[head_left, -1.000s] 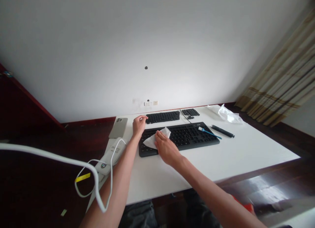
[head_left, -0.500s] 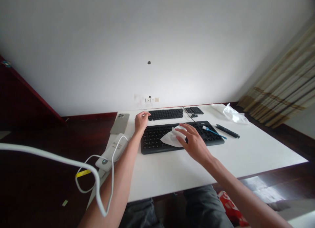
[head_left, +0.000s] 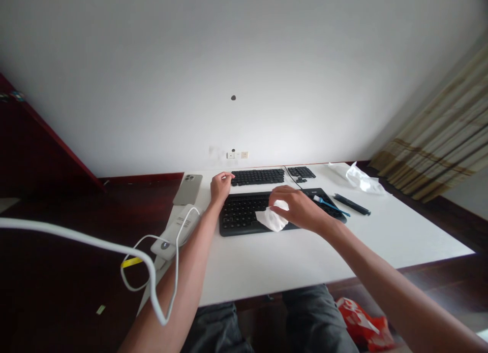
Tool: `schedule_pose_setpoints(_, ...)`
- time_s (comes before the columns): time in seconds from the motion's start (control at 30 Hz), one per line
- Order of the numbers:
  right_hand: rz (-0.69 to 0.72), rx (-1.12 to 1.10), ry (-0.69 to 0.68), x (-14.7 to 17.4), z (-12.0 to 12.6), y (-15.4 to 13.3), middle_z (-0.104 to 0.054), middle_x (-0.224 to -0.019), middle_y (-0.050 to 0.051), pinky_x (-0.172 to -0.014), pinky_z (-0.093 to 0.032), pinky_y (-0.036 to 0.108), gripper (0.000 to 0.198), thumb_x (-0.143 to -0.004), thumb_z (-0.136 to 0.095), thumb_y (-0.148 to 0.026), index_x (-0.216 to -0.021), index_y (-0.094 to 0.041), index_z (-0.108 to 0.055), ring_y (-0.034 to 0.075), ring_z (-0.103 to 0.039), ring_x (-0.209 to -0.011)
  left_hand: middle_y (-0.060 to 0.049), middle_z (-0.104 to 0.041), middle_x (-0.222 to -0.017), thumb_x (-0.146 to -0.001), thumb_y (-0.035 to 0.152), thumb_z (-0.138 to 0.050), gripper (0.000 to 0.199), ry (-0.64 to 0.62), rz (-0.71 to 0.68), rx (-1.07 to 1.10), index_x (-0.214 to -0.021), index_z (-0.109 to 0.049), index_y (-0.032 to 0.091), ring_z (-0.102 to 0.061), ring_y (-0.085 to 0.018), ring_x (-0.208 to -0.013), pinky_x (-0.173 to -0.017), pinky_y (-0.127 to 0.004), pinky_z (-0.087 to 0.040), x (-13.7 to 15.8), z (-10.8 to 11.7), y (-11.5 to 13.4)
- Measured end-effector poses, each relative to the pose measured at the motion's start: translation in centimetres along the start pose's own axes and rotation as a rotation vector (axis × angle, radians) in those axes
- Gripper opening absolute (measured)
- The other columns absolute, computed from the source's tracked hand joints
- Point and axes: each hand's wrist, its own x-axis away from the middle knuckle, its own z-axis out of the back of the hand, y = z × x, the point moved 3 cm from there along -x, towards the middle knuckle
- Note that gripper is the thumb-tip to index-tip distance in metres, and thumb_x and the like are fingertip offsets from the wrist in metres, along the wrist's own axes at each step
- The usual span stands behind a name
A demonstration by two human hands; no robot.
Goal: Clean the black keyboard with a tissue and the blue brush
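A black keyboard (head_left: 239,217) lies on the white table, its left part showing small pale-edged key positions. My right hand (head_left: 299,204) is over its middle, fingers bent and closed around a crumpled white tissue (head_left: 273,219) that rests against the keys. My left hand (head_left: 220,188) is at the keyboard's far left corner, fingers curled and thumb drawn in; whether anything is inside them is hidden. Just beyond it sits a block of black keycaps (head_left: 257,177). A blue-handled brush (head_left: 332,205) lies across the keyboard's right part.
Farther right is a smaller keycap group (head_left: 301,172), with a black stick-like tool (head_left: 352,204) and a white plastic bag (head_left: 362,179) nearby. On the left are a phone (head_left: 187,189) and a white power strip (head_left: 176,232) with a looping cable. A red bag (head_left: 362,325) is below the table.
My right hand has closed more around the tissue, which is now bunched up rather than spread out. My left hand stays at the keyboard's corner. The view has shifted slightly.
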Motion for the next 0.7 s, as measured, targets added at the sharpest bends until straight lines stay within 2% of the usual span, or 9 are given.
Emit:
schedule_pose_setpoints(0.1, -0.047, -0.113, 0.162, 0.9, 3.3, -2.7, -0.081, -0.114, 0.007, -0.089, -0.06, 0.039, 0.013, -0.103, -0.067, -0.034, -0.102, -0.023, -0.075, 0.026, -0.076, -0.103, -0.003, -0.081, -0.087, -0.087, 0.024, -0.058, 0.024, -0.003, -0.002, 0.015, -0.086, -0.082, 0.022, -0.062, -0.018, -0.068, -0.069, -0.029, -0.042, 0.0, 0.0, 0.0)
schedule_pose_setpoints(0.2, -0.088, -0.33, 0.344, 1.1, 5.6, -5.5, -0.078, -0.095, 0.004, -0.074, -0.058, 0.034, 0.022, -0.107, -0.063, -0.045, -0.104, -0.024, -0.068, 0.022, -0.074, -0.085, -0.004, -0.08, -0.087, -0.087, 0.023, -0.06, 0.021, -0.016, -0.001, 0.047, -0.084, -0.08, 0.02, -0.065, -0.019, -0.074, -0.071, -0.028, -0.044, 0.1, 0.0, 0.2)
schedule_pose_setpoints(0.3, -0.127, -0.383, 0.405, 0.1, 6.2, -7.5, -0.072, -0.078, 0.001, -0.059, -0.051, 0.03, 0.03, -0.108, -0.061, -0.054, -0.111, -0.025, -0.066, 0.018, -0.066, -0.067, -0.003, -0.078, -0.081, -0.089, 0.026, -0.06, 0.021, -0.016, 0.006, 0.047, -0.084, -0.08, 0.02, -0.066, -0.02, -0.076, -0.07, -0.027, -0.044, 0.2, 0.2, 0.3)
schedule_pose_setpoints(0.37, -0.163, -0.343, 0.4, -0.8, 6.0, -7.6, -0.069, -0.073, -0.001, -0.055, -0.045, 0.029, 0.032, -0.108, -0.059, -0.056, -0.114, -0.025, -0.066, 0.017, -0.062, -0.062, -0.003, -0.076, -0.078, -0.089, 0.027, -0.06, 0.022, -0.015, 0.012, 0.037, -0.084, -0.08, 0.019, -0.065, -0.02, -0.074, -0.069, -0.027, -0.042, 0.2, 0.2, 0.2)
schedule_pose_setpoints(0.43, -0.231, -0.255, 0.361, -1.6, 5.4, -6.2, -0.07, -0.073, -0.001, -0.057, -0.045, 0.03, 0.03, -0.108, -0.059, -0.053, -0.114, -0.025, -0.068, 0.018, -0.063, -0.063, -0.002, -0.076, -0.079, -0.088, 0.026, -0.06, 0.021, -0.023, 0.016, 0.036, -0.084, -0.08, 0.02, -0.064, -0.019, -0.073, -0.068, -0.027, -0.041, 0.2, 0.1, 0.2)
schedule_pose_setpoints(0.53, -0.417, -0.008, 0.223, -1.7, 3.9, -1.8, -0.076, -0.081, 0.002, -0.068, -0.051, 0.034, 0.025, -0.106, -0.06, -0.044, -0.116, -0.024, -0.071, 0.022, -0.069, -0.072, -0.002, -0.078, -0.082, -0.087, 0.026, -0.059, 0.023, -0.013, 0.024, 0.025, -0.085, -0.081, 0.021, -0.064, -0.019, -0.071, -0.069, -0.028, -0.041, 0.0, 0.1, 0.2)
schedule_pose_setpoints(0.6, -0.545, 0.192, 0.106, -0.8, 2.8, 1.3, -0.082, -0.097, 0.008, -0.077, -0.055, 0.04, 0.033, -0.106, -0.056, -0.039, -0.131, -0.022, -0.071, 0.029, -0.075, -0.086, -0.002, -0.079, -0.084, -0.087, 0.026, -0.058, 0.025, 0.0, 0.034, -0.003, -0.086, -0.083, 0.023, -0.064, -0.02, -0.072, -0.071, -0.029, -0.042, 0.0, 0.0, 0.2)
schedule_pose_setpoints(0.63, -0.559, 0.244, 0.053, -0.3, 2.3, 2.5, -0.083, -0.11, 0.013, -0.082, -0.057, 0.044, 0.042, -0.106, -0.056, -0.041, -0.141, -0.019, -0.067, 0.033, -0.077, -0.097, -0.002, -0.08, -0.085, -0.087, 0.026, -0.058, 0.025, 0.004, 0.036, -0.014, -0.086, -0.083, 0.023, -0.065, -0.02, -0.072, -0.072, -0.029, -0.042, 0.0, 0.0, 0.2)
schedule_pose_setpoints(0.7, -0.503, 0.322, 0.088, 0.8, 1.4, 3.7, -0.075, -0.14, 0.02, -0.096, -0.059, 0.051, 0.056, -0.107, -0.055, -0.045, -0.152, -0.013, -0.062, 0.04, -0.072, -0.125, -0.003, -0.082, -0.091, -0.087, 0.026, -0.059, 0.024, 0.001, 0.028, -0.017, -0.086, -0.083, 0.024, -0.065, -0.02, -0.074, -0.072, -0.03, -0.043, 0.0, -0.1, 0.2)
